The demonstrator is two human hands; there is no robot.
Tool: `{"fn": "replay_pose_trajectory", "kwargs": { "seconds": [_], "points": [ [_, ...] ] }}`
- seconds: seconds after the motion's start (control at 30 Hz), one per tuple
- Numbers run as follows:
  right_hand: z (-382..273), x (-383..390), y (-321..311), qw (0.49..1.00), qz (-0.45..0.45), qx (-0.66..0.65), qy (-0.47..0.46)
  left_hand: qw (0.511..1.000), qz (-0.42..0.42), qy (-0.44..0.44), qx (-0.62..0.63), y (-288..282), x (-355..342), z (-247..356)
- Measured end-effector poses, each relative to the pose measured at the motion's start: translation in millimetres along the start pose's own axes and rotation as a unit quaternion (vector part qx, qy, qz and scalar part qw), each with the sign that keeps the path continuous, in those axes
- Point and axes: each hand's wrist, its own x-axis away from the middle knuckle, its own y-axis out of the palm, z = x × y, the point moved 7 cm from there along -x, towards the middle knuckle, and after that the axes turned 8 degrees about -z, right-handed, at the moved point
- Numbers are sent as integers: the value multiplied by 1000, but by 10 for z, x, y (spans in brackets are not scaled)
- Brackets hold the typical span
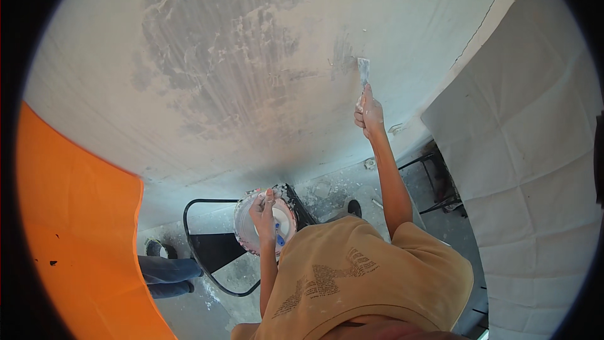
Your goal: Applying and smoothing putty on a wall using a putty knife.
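In the head view, the putty knife [363, 72] is raised against the pale wall [409, 19], right of a large dark, streaky patch [195, 44]; its flat blade is narrow and straight-ended, grey and smeared with whitish filler, and points up beside a smaller grey smudge; its handle is mostly hidden, with whitish smears around it; the right hand [371, 114] is closed around that handle, the arm stretched upward.

The left hand [262, 211] is well apart from it, bent over the round bucket [241, 234], fingers curled near the rim; whether they grip anything, I cannot tell; the bucket is crusted with pinkish-white smears, and a blue-handled tool [279, 234] lies in it; a black-framed chair [217, 249] is just beside it.

The tan shirt [402, 271] carries dark print in small lines, set in slanting blocks; the letters are too small to read.
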Motion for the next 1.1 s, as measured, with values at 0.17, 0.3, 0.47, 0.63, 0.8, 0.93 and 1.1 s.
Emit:
{"fn": "replay_pose_trajectory", "kwargs": {
  "seconds": [0.17,0.3,0.47,0.63,0.8,0.93,1.1],
  "points": [
    [-288,-235,210,1000,-22,12,-14,1000,3,19,-8,37,-130,-20],
    [-737,-71,342,997,-23,39,-67,999,0,32,33,99,-111,79],
    [-148,-107,138,1000,-15,23,1,997,17,54,46,136,-116,81],
    [-535,-118,257,997,-19,-3,-74,996,-36,77,30,307,-121,502],
    [-59,-155,115,1000,15,21,5,994,12,97,48,237,-207,439],
    [-754,-56,335,996,4,14,-85,997,-15,68,24,235,-102,418],
    [123,-53,180,998,41,15,51,997,36,61,41,128,-191,323]
  ]
}}
